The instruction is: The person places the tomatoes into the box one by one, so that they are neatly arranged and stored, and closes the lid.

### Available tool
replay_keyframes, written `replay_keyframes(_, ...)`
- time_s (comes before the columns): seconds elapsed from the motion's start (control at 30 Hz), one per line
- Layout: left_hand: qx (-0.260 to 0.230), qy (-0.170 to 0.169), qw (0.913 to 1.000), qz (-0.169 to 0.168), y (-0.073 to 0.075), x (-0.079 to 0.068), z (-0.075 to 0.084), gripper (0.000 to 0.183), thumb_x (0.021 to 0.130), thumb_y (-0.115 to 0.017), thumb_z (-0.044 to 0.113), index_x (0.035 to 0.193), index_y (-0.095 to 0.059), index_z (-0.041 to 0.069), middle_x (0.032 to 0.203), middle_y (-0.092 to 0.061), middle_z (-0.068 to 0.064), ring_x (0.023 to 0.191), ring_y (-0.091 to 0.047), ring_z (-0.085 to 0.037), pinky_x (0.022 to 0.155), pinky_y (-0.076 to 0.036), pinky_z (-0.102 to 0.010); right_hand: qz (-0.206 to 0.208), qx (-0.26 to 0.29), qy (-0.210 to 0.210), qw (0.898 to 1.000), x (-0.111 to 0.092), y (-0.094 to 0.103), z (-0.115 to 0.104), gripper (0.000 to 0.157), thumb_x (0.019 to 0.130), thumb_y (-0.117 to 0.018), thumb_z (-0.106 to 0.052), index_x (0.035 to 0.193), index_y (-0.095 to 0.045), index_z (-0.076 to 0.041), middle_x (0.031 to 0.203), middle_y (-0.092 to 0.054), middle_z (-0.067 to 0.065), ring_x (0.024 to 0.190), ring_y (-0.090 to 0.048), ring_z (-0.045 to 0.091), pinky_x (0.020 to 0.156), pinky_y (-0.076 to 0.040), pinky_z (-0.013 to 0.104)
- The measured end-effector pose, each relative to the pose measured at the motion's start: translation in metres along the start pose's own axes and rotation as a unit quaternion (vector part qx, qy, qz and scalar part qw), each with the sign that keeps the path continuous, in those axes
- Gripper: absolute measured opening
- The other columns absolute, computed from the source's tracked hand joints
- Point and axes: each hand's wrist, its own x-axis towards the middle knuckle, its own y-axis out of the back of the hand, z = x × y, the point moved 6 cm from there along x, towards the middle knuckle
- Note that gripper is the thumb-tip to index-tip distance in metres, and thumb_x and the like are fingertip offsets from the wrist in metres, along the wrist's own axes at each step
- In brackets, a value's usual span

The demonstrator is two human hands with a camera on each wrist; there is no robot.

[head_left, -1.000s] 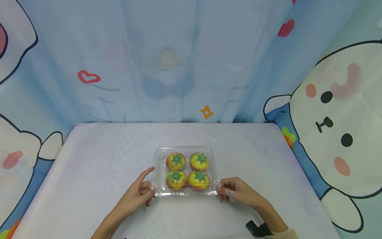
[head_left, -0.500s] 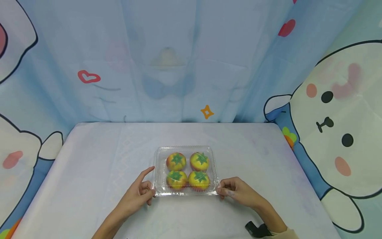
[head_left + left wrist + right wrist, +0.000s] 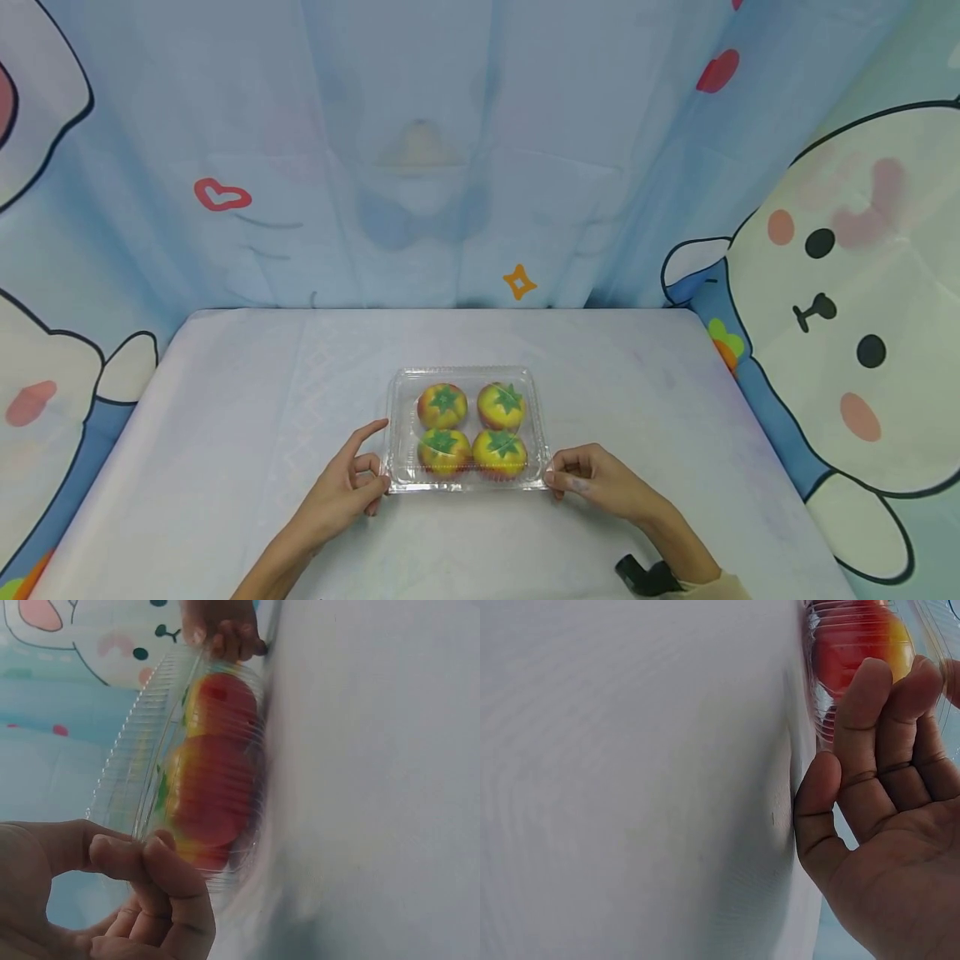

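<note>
A clear plastic clamshell box (image 3: pixel 467 483) sits on the white tabletop, its lid down. Several round yellow-and-red fruits (image 3: pixel 442 406) with green star-shaped tops show through it in two rows. My left hand (image 3: pixel 337 496) is at the box's front left corner; its thumb and curled fingers pinch the rim, while the index finger reaches along the left side. At the front right corner my right hand (image 3: pixel 592 482) pinches the rim between thumb and index finger. In the right wrist view, other fingers (image 3: pixel 862 727) of that hand curl beside the ribbed side wall.
A white cloth covers the table (image 3: pixel 637 375). Behind it hangs a blue curtain (image 3: pixel 450 167) with cartoon prints. A black strap piece (image 3: pixel 647 577) is on the right wrist, next to a beige sleeve (image 3: pixel 716 587).
</note>
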Motion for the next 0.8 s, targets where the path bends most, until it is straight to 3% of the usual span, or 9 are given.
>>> replay_keyframes(0.3, 0.012, 0.005, 0.9999, -0.010, 0.004, 0.000, -0.001, 0.083, 0.097, -0.064, 0.003, 0.168, -0.024, 0.020, 0.087, -0.061, -0.002, 0.058, -0.056, -0.008, 0.059, -0.050, -0.024, 0.002, 0.002, 0.006, 1.000, 0.001, 0.001, 0.001, 0.026, 0.106, -0.063, -0.018, 0.096, -0.072, 0.004, 0.086, -0.073, 0.022, 0.079, -0.067, 0.017, 0.078, -0.053, 0.025)
replay_keyframes(0.43, 0.041, 0.012, 0.9989, -0.018, 0.008, -0.001, 0.001, 0.087, 0.100, -0.067, 0.011, 0.170, -0.016, 0.020, 0.091, -0.065, -0.007, 0.064, -0.059, -0.010, 0.062, -0.052, -0.026, 0.005, -0.005, -0.007, 1.000, 0.002, 0.002, 0.003, 0.027, 0.106, -0.063, -0.021, 0.098, -0.073, 0.002, 0.089, -0.074, 0.019, 0.081, -0.068, 0.018, 0.080, -0.054, 0.025)
replay_keyframes(0.53, 0.080, 0.017, 0.9965, -0.013, 0.012, -0.002, 0.002, 0.085, 0.103, -0.066, 0.021, 0.171, -0.014, 0.016, 0.104, -0.068, -0.012, 0.074, -0.064, -0.015, 0.065, -0.056, -0.028, -0.002, -0.021, -0.025, 0.999, 0.001, 0.004, 0.004, 0.027, 0.106, -0.063, -0.026, 0.103, -0.074, -0.002, 0.095, -0.076, 0.015, 0.087, -0.071, 0.017, 0.082, -0.058, 0.025)
replay_keyframes(0.67, 0.145, 0.021, 0.9891, 0.020, 0.024, -0.004, 0.008, 0.073, 0.106, -0.064, 0.030, 0.167, -0.028, 0.009, 0.127, -0.068, -0.014, 0.100, -0.070, -0.021, 0.071, -0.062, -0.030, 0.003, -0.070, -0.025, 0.997, 0.000, 0.013, 0.002, 0.028, 0.108, -0.061, -0.031, 0.112, -0.075, -0.008, 0.103, -0.077, 0.007, 0.092, -0.073, 0.014, 0.083, -0.061, 0.024)
replay_keyframes(0.73, 0.192, 0.011, 0.9802, 0.047, 0.032, -0.006, 0.014, 0.067, 0.108, -0.061, 0.031, 0.165, -0.034, 0.009, 0.136, -0.066, -0.014, 0.113, -0.069, -0.025, 0.080, -0.064, -0.034, 0.029, -0.093, -0.010, 0.995, -0.002, 0.020, 0.000, 0.027, 0.109, -0.060, -0.031, 0.116, -0.074, -0.009, 0.104, -0.077, 0.005, 0.092, -0.072, 0.013, 0.082, -0.061, 0.024)
replay_keyframes(0.8, 0.243, -0.012, 0.9666, 0.081, 0.041, -0.006, 0.021, 0.067, 0.108, -0.060, 0.033, 0.165, -0.035, 0.008, 0.145, -0.064, -0.017, 0.126, -0.067, -0.035, 0.095, -0.063, -0.046, 0.077, -0.122, 0.008, 0.990, -0.004, 0.029, -0.003, 0.028, 0.108, -0.061, -0.031, 0.121, -0.072, -0.009, 0.104, -0.077, 0.003, 0.092, -0.072, 0.011, 0.082, -0.061, 0.023)
